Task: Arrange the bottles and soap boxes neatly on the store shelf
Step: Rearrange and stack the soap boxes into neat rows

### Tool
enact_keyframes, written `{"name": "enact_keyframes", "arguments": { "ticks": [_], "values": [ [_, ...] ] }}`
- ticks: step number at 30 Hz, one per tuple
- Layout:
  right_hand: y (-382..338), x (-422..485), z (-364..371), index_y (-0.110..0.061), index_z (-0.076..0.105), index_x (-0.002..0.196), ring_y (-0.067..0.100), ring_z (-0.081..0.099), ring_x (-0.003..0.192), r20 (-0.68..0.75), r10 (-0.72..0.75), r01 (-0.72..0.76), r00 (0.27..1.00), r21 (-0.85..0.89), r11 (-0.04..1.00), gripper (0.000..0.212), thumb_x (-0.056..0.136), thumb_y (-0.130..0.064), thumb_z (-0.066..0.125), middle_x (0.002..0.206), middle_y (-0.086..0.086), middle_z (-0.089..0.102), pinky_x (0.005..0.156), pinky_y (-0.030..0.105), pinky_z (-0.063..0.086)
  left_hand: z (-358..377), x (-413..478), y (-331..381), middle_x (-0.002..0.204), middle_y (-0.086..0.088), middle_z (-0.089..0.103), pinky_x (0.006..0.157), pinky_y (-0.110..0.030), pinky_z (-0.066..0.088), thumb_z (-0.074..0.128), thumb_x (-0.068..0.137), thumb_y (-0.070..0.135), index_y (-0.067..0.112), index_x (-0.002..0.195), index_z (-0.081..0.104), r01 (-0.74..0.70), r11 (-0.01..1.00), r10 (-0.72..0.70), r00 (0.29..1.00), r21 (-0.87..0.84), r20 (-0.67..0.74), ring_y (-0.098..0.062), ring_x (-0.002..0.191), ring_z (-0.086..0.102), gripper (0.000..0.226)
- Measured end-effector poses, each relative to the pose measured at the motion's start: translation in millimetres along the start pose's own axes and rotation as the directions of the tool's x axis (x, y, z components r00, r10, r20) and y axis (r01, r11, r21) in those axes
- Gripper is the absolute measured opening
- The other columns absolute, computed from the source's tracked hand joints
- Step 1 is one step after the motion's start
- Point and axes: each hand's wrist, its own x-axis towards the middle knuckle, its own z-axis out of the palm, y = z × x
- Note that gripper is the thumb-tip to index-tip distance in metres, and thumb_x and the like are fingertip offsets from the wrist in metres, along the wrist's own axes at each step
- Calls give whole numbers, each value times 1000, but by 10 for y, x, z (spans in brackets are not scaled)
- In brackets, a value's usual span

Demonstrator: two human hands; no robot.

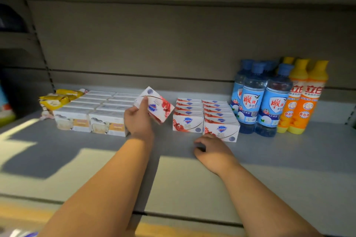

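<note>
My left hand (137, 119) grips a white soap box with a red pomegranate print (157, 105), held tilted above the shelf between two groups of boxes. To its right stand two rows of matching red-and-white soap boxes (206, 116). To its left stand two rows of white-and-beige soap boxes (96, 110). My right hand (211, 150) rests on the grey shelf (192, 179) just in front of the red-and-white rows, fingers curled, holding nothing. Blue bottles (258, 98) and orange-yellow bottles (302, 98) stand upright at the right.
Yellow soft packets (57, 98) lie at the far left behind the beige boxes. The shelf's back panel rises behind everything, with an upper shelf overhead. A neighbouring shelf bay with coloured items shows at the left edge (5, 106). The shelf's front edge runs near my forearms.
</note>
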Motion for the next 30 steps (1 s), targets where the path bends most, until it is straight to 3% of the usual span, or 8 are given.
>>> {"name": "enact_keyframes", "arguments": {
  "ticks": [3, 6, 11, 14, 17, 23, 27, 30],
  "values": [
    [-24, -36, -3, -25, 51, 129, 17, 49, 117, -34, 31, -29, 999, 38, 999, 44, 86, -32, 54, 130, 1, 53, 95, 26, 38, -50, -170, 54, 73, 1, 74, 75, -31, 55, 69, 85, 28, 16, 70, 70, 320, 929, -265, 926, -187, 267, -9, 65, 70, 19],
    [-34, -95, -8, -29, 39, 137, 15, 48, 119, -128, 24, -2, 992, 169, 986, 54, 86, -31, 57, 132, -3, 50, 96, 26, 39, -38, -295, 29, 89, -7, 75, 67, -28, 59, 65, 86, 30, 8, 96, 68, 464, 882, -372, 795, -85, 480, -14, 77, 72, 25],
    [-65, -225, -31, -50, 43, 118, -9, 58, 96, -223, -13, 149, 975, 608, 780, 51, 79, -32, 70, 105, -25, 61, 76, 4, 42, 43, -412, -49, 105, -17, 67, 77, -31, 57, 59, 90, 16, 0, 112, 57, 402, 904, -404, 697, 144, 593, -20, 82, 67, 27],
    [17, -155, -38, -28, 53, 124, 4, 63, 101, -151, 66, 89, 986, 827, 555, 52, 76, -24, 75, 108, -14, 68, 92, 27, 49, 78, -418, -52, 105, -20, 66, 80, -33, 56, 60, 85, 9, -1, 117, 52, 379, 912, -376, 623, 156, 686, -23, 81, 68, 34],
    [26, -104, -105, -25, 65, 102, 14, 66, 99, -193, 171, 79, 966, 853, 517, 29, 76, -18, 75, 101, -6, 72, 96, 43, 49, 115, -440, -16, 102, -20, 68, 75, -34, 59, 62, 80, 8, 1, 114, 51, 311, 932, -344, 590, 187, 731, -25, 82, 69, 37],
    [-3, -137, -200, -24, 69, 87, 6, 65, 78, -312, 233, 198, 921, 890, 410, 15, 78, -12, 72, 81, -8, 71, 73, 21, 52, 105, -471, -5, 95, -10, 71, 66, -32, 57, 73, 63, 17, 12, 104, 55, 172, 944, -331, 543, 283, 772, -21, 79, 70, 46],
    [-6, -144, -270, -18, 68, 78, 13, 66, 78, -222, 356, 94, 908, 935, 343, 4, 82, -19, 68, 86, 6, 72, 74, 24, 50, 95, -504, -9, 99, -9, 73, 65, -31, 58, 75, 64, 27, 15, 111, 60, 196, 854, -517, 430, 482, 740, -20, 86, 72, 50],
    [13, -96, -278, -19, 68, 87, 21, 67, 91, -145, 422, 11, 895, 952, 306, 10, 80, -25, 70, 95, 8, 72, 85, 38, 53, 113, -508, -26, 95, -8, 74, 61, -31, 58, 66, 82, 20, 13, 108, 61, 255, 840, -541, 464, 479, 702, -19, 81, 72, 28]
  ]
}}
